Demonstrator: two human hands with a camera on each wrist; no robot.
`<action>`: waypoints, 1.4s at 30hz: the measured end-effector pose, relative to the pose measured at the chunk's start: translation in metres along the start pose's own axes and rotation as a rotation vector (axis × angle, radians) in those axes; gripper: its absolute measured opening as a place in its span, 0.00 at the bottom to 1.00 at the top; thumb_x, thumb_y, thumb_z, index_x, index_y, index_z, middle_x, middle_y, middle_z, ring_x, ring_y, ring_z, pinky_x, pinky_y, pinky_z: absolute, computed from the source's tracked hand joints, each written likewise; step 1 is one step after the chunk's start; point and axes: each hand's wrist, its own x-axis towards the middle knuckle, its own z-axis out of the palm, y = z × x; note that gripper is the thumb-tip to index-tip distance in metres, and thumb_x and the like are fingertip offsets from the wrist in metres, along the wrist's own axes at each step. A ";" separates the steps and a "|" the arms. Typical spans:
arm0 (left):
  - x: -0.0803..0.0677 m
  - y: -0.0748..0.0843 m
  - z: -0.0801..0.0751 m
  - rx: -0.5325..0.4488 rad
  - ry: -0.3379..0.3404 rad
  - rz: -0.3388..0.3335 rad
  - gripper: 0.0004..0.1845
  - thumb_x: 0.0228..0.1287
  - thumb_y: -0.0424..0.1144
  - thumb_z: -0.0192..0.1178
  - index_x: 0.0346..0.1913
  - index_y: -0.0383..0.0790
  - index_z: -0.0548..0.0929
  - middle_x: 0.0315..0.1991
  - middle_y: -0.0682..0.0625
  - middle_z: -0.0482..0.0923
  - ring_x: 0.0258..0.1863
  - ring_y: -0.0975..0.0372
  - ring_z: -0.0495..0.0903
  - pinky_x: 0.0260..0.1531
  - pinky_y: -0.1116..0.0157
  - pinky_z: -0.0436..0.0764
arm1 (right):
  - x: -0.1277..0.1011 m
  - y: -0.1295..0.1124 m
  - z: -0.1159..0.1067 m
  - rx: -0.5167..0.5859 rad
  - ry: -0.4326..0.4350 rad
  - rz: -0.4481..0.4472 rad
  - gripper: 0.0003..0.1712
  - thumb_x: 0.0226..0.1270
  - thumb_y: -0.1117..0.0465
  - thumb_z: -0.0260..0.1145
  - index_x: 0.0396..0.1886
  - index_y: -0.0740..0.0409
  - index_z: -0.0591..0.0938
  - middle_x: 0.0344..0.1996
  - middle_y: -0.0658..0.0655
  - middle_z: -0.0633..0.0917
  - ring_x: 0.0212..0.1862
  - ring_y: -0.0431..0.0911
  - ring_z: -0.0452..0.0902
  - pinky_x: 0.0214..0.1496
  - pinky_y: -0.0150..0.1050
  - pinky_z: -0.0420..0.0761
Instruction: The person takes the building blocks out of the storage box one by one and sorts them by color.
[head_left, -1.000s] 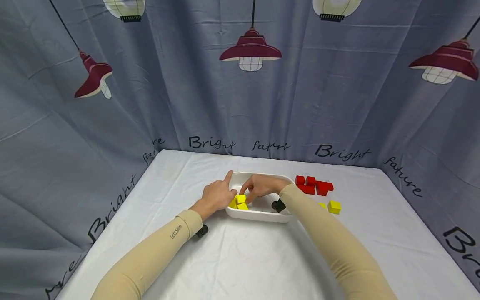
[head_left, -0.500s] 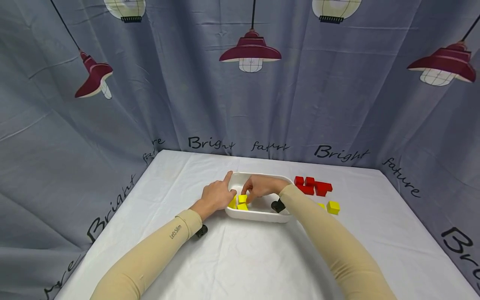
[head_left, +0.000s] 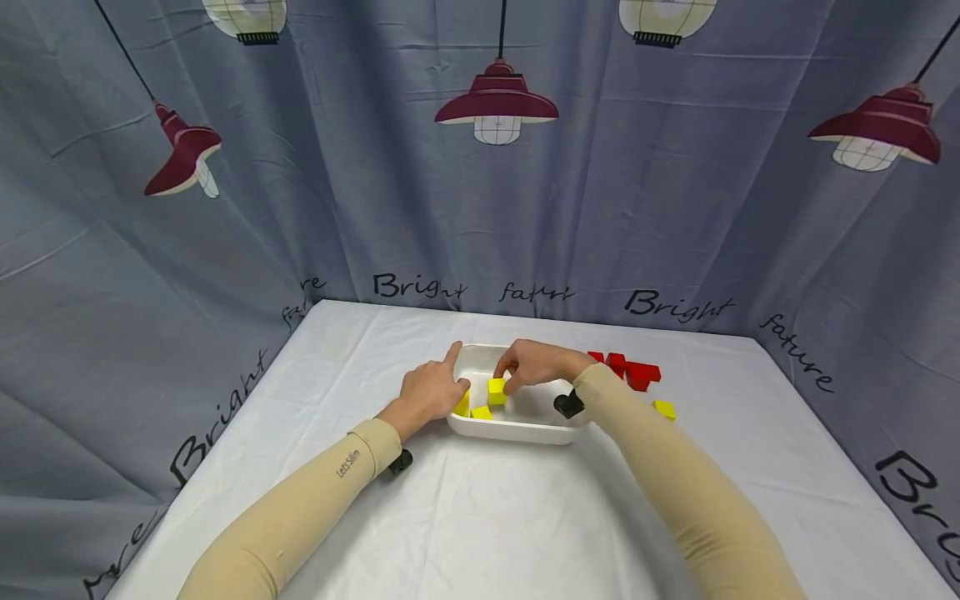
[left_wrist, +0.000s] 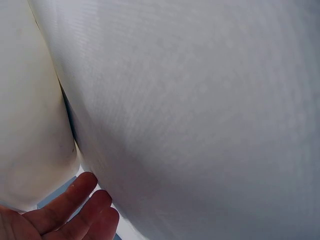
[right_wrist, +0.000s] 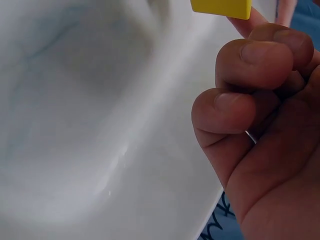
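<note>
A white tray (head_left: pixel 525 432) sits mid-table. My right hand (head_left: pixel 507 380) hovers over its left half and pinches a yellow block (head_left: pixel 497 391), lifted a little above the tray floor. In the right wrist view that yellow block (right_wrist: pixel 222 6) shows at the top edge, the other fingers (right_wrist: pixel 250 55) curled beneath it over the tray's inside (right_wrist: pixel 100 125). Two more yellow blocks (head_left: pixel 472 408) lie in the tray's front left corner. My left hand (head_left: pixel 438 383) rests against the tray's left rim with its index finger straight; its fingers (left_wrist: pixel 75 205) lie relaxed by the tray's outer wall (left_wrist: pixel 30 125).
Several red blocks (head_left: pixel 633 372) lie right of the tray, and a single yellow block (head_left: pixel 663 408) sits on the white tablecloth (head_left: pixel 495 517) in front of them. A grey printed curtain (head_left: pixel 480 208) closes in the back and both sides of the table.
My right hand has picked one yellow block off the small pile in the tray and raised it slightly, up and to the right. The left hand has stayed on the rim.
</note>
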 end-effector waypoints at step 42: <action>0.002 -0.002 0.000 -0.017 0.009 0.008 0.40 0.68 0.55 0.49 0.81 0.52 0.53 0.47 0.42 0.85 0.36 0.54 0.81 0.36 0.53 0.80 | -0.120 0.042 -0.020 0.045 0.177 0.039 0.17 0.59 0.62 0.69 0.50 0.56 0.86 0.21 0.50 0.72 0.26 0.43 0.67 0.33 0.35 0.67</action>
